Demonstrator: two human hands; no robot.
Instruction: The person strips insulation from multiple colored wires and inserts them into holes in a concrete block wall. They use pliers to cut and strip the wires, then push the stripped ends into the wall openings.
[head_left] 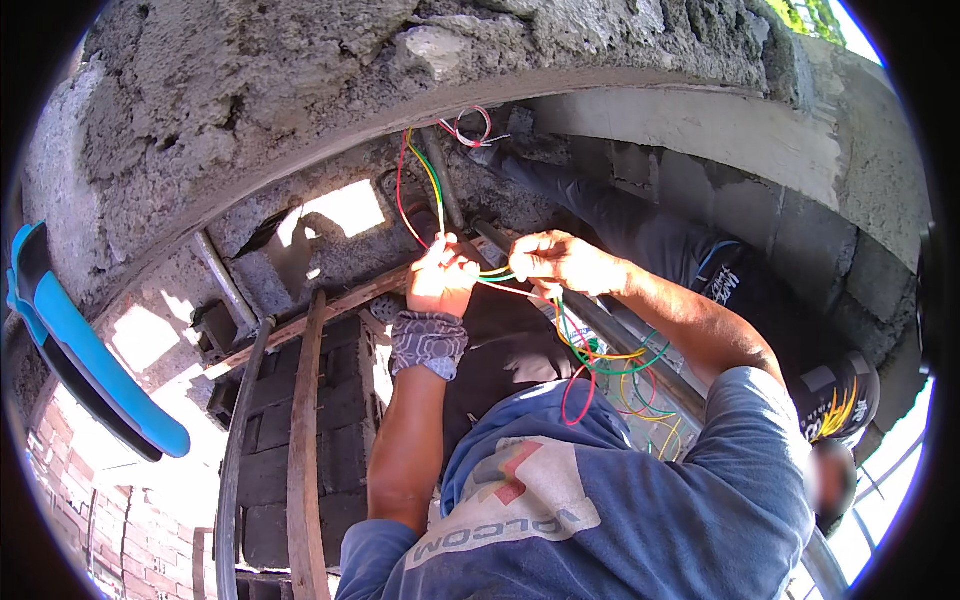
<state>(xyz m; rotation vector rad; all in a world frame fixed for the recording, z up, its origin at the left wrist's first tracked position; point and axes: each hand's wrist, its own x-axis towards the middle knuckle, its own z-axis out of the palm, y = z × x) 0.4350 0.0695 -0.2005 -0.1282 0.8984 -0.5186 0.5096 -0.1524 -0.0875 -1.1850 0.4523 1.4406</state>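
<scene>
My left hand (440,282) is closed around a bundle of thin electrical wires. From it, red, yellow and green wires (434,182) run up to the rough concrete overhead. My right hand (560,262), to its right, pinches the same wires, with a short stretch (495,275) spanning the gap between both hands. Below my right hand the loose ends hang in tangled loops (600,358) of red, yellow and green in front of my blue shirt. What exactly my fingertips press on is hidden.
A co-worker in dark clothing (770,310) is at the right, one sleeved arm (600,205) reaching toward a red-and-white wire coil (474,130). Wooden strips (305,450) and a metal pipe (242,450) stand at left. Blue-and-black tool handles (105,365) show at far left. Rough concrete (300,80) overhangs.
</scene>
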